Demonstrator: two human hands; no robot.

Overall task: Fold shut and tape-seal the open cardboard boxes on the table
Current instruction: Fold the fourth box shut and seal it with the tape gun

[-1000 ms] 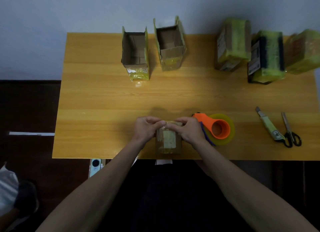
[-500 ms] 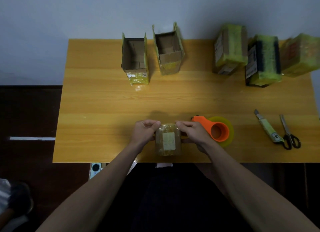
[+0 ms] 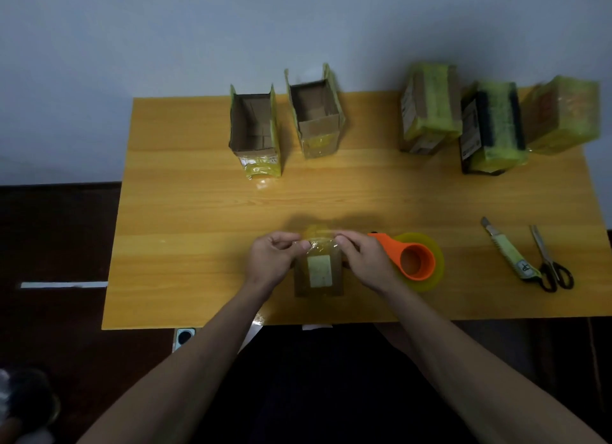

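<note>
Bare forearms, no sleeves in view; left hand (image 3: 270, 264) and right hand (image 3: 366, 264) without gloves, rings or watch. Dark garment (image 3: 324, 387) over lap.

Small brown cardboard box with a pale label (image 3: 318, 271) at the table's near edge, two open boxes at the far edge.

A strip of clear yellowish tape (image 3: 318, 237) stretches across the small box's far end. Behind, the open brown cardboard box with a yellow-taped base (image 3: 255, 130) and a second open brown cardboard box (image 3: 316, 114) stand side by side, flaps up. An orange tape dispenser with a yellowish roll (image 3: 415, 261) lies just right of the small box.
</note>
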